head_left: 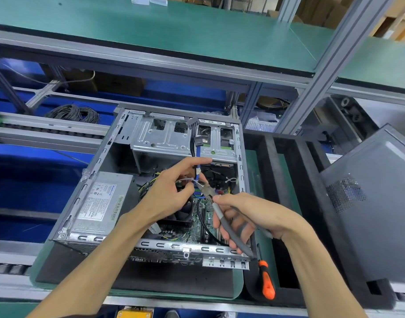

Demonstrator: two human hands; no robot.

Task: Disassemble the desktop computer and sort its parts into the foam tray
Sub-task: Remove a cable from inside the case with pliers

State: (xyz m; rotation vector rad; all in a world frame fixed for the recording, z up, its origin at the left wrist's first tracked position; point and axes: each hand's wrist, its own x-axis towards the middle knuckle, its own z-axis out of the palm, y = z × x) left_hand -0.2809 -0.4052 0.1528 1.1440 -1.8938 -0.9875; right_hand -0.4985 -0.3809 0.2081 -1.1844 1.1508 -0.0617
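Observation:
The open desktop case [100, 166] lies on its side on a dark mat, with its power supply [102, 200] at the left and the drive cage [164, 138] at the back. My left hand [171, 191] pinches a blue and black cable bundle [198, 157] bound by a white cable tie [189, 179]. My right hand [249, 216] grips grey-handled cutting pliers [222, 216], whose jaws touch the tie. The black foam tray [286, 203] stands to the right of the case.
An orange-handled screwdriver [266, 281] lies in the foam tray's near slot. The removed grey side panel [375, 203] leans across the tray's right side. A conveyor rail [47, 129] and coiled black cable [73, 113] lie behind left. A green shelf [151, 31] hangs overhead.

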